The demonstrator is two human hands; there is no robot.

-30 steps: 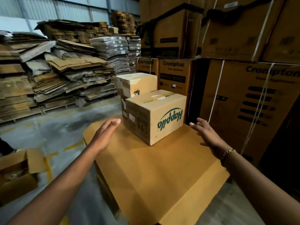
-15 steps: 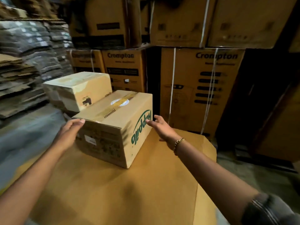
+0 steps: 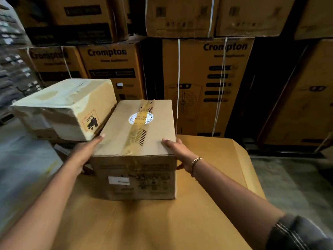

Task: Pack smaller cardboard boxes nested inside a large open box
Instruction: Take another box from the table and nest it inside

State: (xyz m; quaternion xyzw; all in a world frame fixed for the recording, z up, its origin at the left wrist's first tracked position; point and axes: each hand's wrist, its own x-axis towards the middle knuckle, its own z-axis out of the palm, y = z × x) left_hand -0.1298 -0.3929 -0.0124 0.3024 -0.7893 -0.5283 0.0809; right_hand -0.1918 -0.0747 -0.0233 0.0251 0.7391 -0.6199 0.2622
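A taped brown cardboard box [image 3: 137, 141] with a round white sticker on top sits on a large flat cardboard surface [image 3: 207, 204]. My left hand [image 3: 84, 150] presses flat against its left side, fingertips at the top edge. On its right side lies my right hand [image 3: 177, 152], wearing a gold bracelet, with fingers over the top corner. Both hands grip the box between them. A second, paler and worn box [image 3: 63, 107] lies just behind it to the left, touching or nearly touching it.
Tall strapped "Crompton" cartons [image 3: 207, 83] are stacked close behind, forming a wall. Piles of flattened cardboard [image 3: 10, 69] stand at the far left. Grey concrete floor [image 3: 297, 181] shows to the right and to the left of the cardboard surface.
Both hands have closed in from open air onto the two sides of the taped box. The view has moved closer and swung round to face the box's end.
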